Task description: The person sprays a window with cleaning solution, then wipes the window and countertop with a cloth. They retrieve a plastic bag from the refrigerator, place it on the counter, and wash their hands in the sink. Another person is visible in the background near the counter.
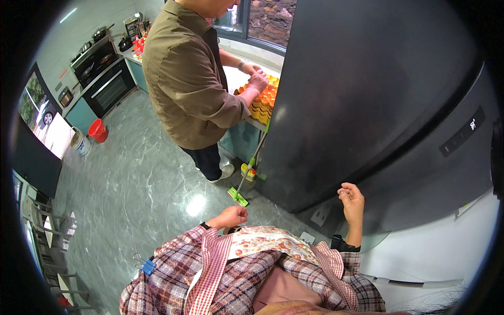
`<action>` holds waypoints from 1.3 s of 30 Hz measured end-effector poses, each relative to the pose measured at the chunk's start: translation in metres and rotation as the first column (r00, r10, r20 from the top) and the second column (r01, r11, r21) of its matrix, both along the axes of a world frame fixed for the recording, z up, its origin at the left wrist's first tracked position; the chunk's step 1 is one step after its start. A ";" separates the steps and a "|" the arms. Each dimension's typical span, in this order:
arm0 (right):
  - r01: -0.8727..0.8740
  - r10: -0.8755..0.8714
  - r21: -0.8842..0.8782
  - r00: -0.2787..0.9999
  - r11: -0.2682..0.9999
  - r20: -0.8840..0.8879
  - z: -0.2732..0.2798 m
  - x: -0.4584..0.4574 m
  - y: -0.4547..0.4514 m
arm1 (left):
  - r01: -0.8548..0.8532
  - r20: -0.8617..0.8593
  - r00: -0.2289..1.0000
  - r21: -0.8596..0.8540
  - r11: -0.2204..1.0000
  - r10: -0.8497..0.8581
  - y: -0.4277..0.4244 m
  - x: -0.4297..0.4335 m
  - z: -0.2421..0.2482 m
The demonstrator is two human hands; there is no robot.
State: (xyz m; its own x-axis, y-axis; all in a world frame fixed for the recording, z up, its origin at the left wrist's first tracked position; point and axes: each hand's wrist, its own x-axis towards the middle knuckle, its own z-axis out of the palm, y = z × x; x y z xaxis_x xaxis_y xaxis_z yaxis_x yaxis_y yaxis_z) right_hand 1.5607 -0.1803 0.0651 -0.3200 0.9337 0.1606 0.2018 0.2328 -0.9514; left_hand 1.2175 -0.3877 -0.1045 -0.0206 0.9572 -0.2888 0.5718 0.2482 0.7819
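My left hand [231, 217] hangs in front of my apron with its fingers curled in, and nothing shows in it. On the other side, my right hand [351, 200] is raised before the dark refrigerator [354, 94], close to the dark groove between its doors. Its fingers are loosely bent and nothing is seen in them; whether it touches the door is unclear. A patterned apron [271, 241] with checked straps covers my plaid shirt. Beyond the left hand, a green-headed floor squeegee or mop [238, 197] leans by the refrigerator's side.
Another person [185, 78] stands at the counter, both hands over stacked yellow egg trays [262, 108]. A yellow bottle [248, 172] stands behind the mop pole. A red bucket [98, 131] and a white pail [81, 144] stand near the doorway. Chairs [49, 228] line the left.
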 end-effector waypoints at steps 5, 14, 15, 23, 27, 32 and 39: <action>-0.058 0.058 0.004 0.998 0.998 0.016 0.005 -0.011 0.005 | -0.042 -0.016 0.999 0.062 0.997 0.043 -0.003 0.002 0.000; -0.097 0.097 0.004 0.994 0.995 0.057 0.010 -0.015 0.010 | -0.108 0.055 0.993 0.035 0.994 0.106 0.012 0.005 0.004; -0.095 0.095 0.005 0.994 0.995 0.057 0.011 -0.017 0.009 | -0.109 0.060 0.992 0.038 0.993 0.107 0.013 0.005 0.006; -0.089 0.090 -0.021 0.993 0.996 0.070 0.005 -0.015 0.005 | -0.057 0.050 0.997 0.034 0.998 0.055 0.023 0.001 0.005; -0.084 0.086 -0.036 0.995 0.996 0.042 0.005 -0.016 0.001 | -0.036 0.073 0.997 0.031 0.999 0.033 0.027 0.000 0.008; -0.082 0.084 -0.050 0.996 0.995 0.035 0.006 -0.020 -0.002 | -0.019 0.078 0.997 -0.001 1.000 0.019 0.028 -0.006 0.013; -0.082 0.085 -0.057 0.995 0.995 0.054 0.005 -0.030 -0.009 | 0.001 0.063 0.998 0.007 1.000 -0.001 0.023 -0.014 0.006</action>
State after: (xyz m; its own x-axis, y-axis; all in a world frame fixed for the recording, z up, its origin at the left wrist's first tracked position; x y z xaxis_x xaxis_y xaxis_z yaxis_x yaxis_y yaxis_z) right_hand 1.5312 -0.1896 0.0705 -0.4041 0.9103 0.0900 0.2369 0.1992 -0.9509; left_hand 1.2032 -0.3643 -0.0987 -0.0015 0.9592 -0.2827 0.5213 0.2420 0.8183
